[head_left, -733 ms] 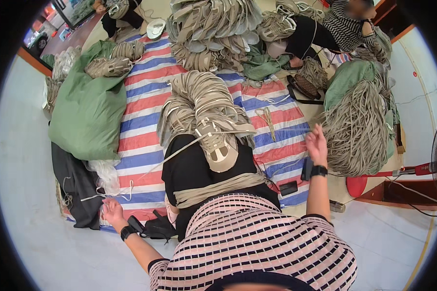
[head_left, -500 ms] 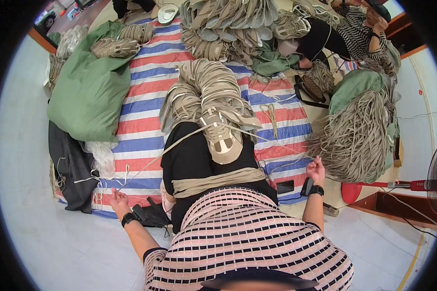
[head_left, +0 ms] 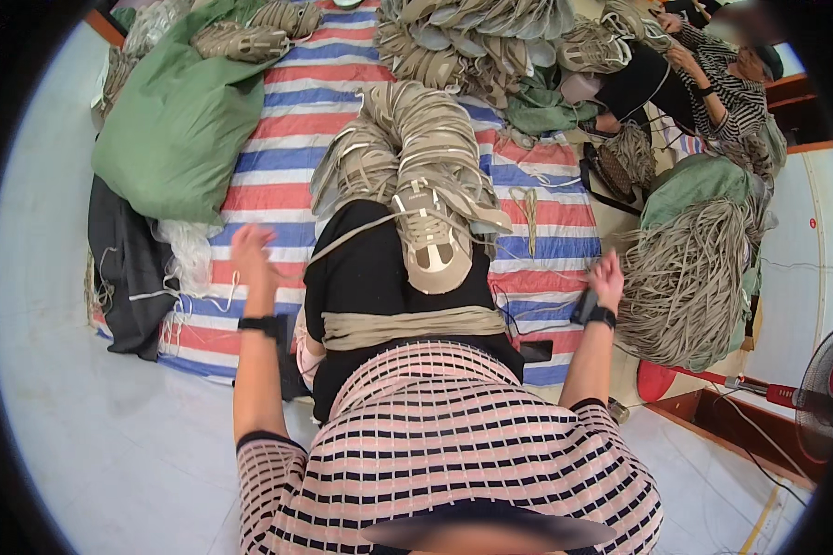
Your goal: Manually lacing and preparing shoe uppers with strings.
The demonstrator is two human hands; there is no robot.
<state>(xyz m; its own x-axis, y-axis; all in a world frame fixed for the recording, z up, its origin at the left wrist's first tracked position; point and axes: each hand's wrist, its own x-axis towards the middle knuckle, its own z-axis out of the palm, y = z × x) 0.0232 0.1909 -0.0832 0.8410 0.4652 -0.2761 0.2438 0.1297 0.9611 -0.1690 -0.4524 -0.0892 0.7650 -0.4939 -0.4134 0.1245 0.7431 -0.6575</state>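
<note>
A beige shoe upper with white trim lies over my knees, at the near end of a curved row of nested uppers. One beige shoelace runs from its eyelets, one end drooping left toward my left wrist, the other stretching right. My left hand is raised beside my left leg, its fingers smeared by motion. On the other side, my right hand has its fingers bent together at the lace's thin right end. Across my lap lies a bundle of beige laces.
A striped sheet covers the floor. Left stands a green sack; right, a large heap of laces beside a fan. More uppers are piled ahead. Another person sits far right. Loose laces lie on the sheet.
My left hand has swung forward and inward, and the left part of the shoelace has gone slack. My right hand has moved slightly forward. The whole view has shifted a little.
</note>
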